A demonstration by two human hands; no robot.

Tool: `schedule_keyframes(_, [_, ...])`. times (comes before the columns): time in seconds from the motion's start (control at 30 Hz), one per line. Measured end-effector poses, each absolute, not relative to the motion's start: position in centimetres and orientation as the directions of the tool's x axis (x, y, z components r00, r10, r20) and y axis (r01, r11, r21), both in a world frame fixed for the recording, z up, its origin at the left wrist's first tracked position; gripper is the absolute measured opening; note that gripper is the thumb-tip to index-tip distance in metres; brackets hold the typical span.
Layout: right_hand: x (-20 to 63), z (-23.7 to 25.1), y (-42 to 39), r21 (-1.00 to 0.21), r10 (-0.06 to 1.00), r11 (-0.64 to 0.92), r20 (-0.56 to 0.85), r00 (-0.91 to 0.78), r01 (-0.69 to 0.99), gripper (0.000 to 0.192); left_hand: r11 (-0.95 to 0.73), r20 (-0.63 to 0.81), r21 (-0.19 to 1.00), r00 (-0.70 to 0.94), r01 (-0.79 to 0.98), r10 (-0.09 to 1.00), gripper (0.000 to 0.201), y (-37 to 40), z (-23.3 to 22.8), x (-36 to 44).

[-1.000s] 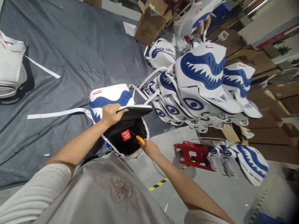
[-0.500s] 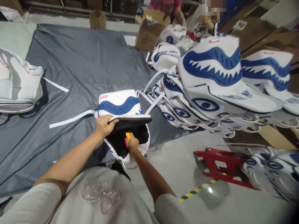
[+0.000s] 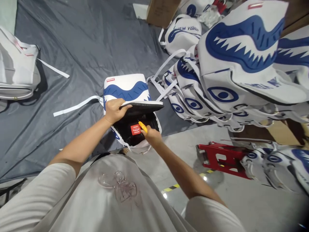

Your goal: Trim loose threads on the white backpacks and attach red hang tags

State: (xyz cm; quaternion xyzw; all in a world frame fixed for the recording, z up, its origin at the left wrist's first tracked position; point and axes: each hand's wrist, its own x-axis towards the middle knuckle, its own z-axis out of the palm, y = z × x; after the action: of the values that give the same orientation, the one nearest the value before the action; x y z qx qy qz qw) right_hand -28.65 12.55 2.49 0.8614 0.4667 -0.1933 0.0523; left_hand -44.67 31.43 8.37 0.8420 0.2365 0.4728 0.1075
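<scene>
A white backpack [image 3: 124, 80] with a blue shark-mouth print lies on the grey sheet in front of me, its top unzipped. My left hand [image 3: 115, 110] is closed on the edge of its flap, holding it up over the black lining [image 3: 135, 140]. At the opening's right side, my right hand [image 3: 153, 135] grips a pair of small yellow thread snips [image 3: 143, 126], tip pointing up and left. Just left of the tool, a red label [image 3: 135, 129] with pale lettering shows on the lining. A white strap [image 3: 77, 105] stretches out to the left.
Several matching backpacks [image 3: 241, 42] are piled along the table's right side. Another white backpack [image 3: 16, 71] lies at the left. A cardboard box [image 3: 162, 13] stands at the back. On the floor to the right are a red plastic stand [image 3: 220, 158] and more backpacks [image 3: 272, 164].
My right hand has drawn back to the right, so the red label and more of the snips show. My left hand still holds the flap. The view has tilted down.
</scene>
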Motion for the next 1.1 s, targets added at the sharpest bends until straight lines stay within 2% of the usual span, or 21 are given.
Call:
schedule_keyframes(0.1, [-24.9,7.1,12.1,-0.069,0.697,-0.571,-0.568,0.439,0.818,0.058,-0.848,0.727,0.420,0.440,0.323,0.527,0.053,31.2,8.2,-44.7])
schedule_keyframes(0.2, [-21.4,10.5,11.0,0.108,0.458,-0.624,-0.752,0.474,0.774,0.059,-0.830,0.709,0.431,0.436,0.354,0.554,0.053,31.2,7.9,-44.8])
schedule_keyframes(0.27, [-20.1,11.4,10.2,0.127,0.375,-0.651,-0.803,0.463,0.748,0.054,-0.824,0.706,0.435,0.431,0.364,0.562,0.052,31.1,7.7,-44.8])
schedule_keyframes(0.33, [-19.6,11.3,9.6,-0.013,0.396,-0.726,-0.825,0.403,0.687,0.049,-0.817,0.704,0.438,0.422,0.374,0.571,0.052,31.1,7.5,-44.8])
schedule_keyframes(0.43, [-19.5,10.5,9.4,-0.257,0.446,-0.823,-0.845,0.295,0.507,0.045,-0.805,0.695,0.444,0.416,0.393,0.586,0.053,31.1,7.4,-44.8])
schedule_keyframes(0.53, [-19.0,9.7,9.3,-0.401,0.459,-0.862,-0.877,0.140,0.311,0.044,-0.780,0.683,0.459,0.394,0.424,0.616,0.054,31.1,7.4,-44.8])
schedule_keyframes(0.6, [-18.7,9.0,9.2,-0.501,0.510,-0.858,-0.856,0.077,0.111,0.043,-0.762,0.679,0.473,0.367,0.443,0.635,0.055,31.0,7.5,-44.8])
schedule_keyframes(0.7, [-19.3,7.0,9.0,-0.589,0.594,-0.789,-0.804,0.029,-0.176,0.044,-0.751,0.672,0.480,0.361,0.453,0.647,0.056,30.4,7.8,-44.7])
schedule_keyframes(0.8, [-21.3,4.7,9.0,-0.629,0.664,-0.713,-0.748,-0.009,-0.311,0.047,-0.786,0.681,0.445,0.408,0.429,0.608,0.057,29.5,8.1,-44.7])
schedule_keyframes(0.87, [-22.2,3.9,9.0,-0.648,0.690,-0.702,-0.721,-0.058,-0.296,0.047,-0.814,0.690,0.415,0.443,0.406,0.573,0.057,28.9,8.3,-44.8])
schedule_keyframes(0.93, [-21.9,3.9,8.5,-0.643,0.667,-0.742,-0.735,-0.120,-0.192,0.047,-0.823,0.688,0.400,0.461,0.403,0.560,0.057,28.4,8.4,-45.0])
schedule_keyframes(1.0, [-20.3,4.8,7.4,-0.618,0.618,-0.785,-0.776,-0.128,-0.040,0.048,-0.809,0.674,0.402,0.459,0.429,0.579,0.057,28.0,8.4,-45.2])
schedule_keyframes(1.1, [-16.8,7.1,5.3,-0.558,0.570,-0.792,-0.821,-0.025,0.247,0.049,-0.780,0.655,0.411,0.442,0.472,0.613,0.057,27.3,8.5,-45.5])
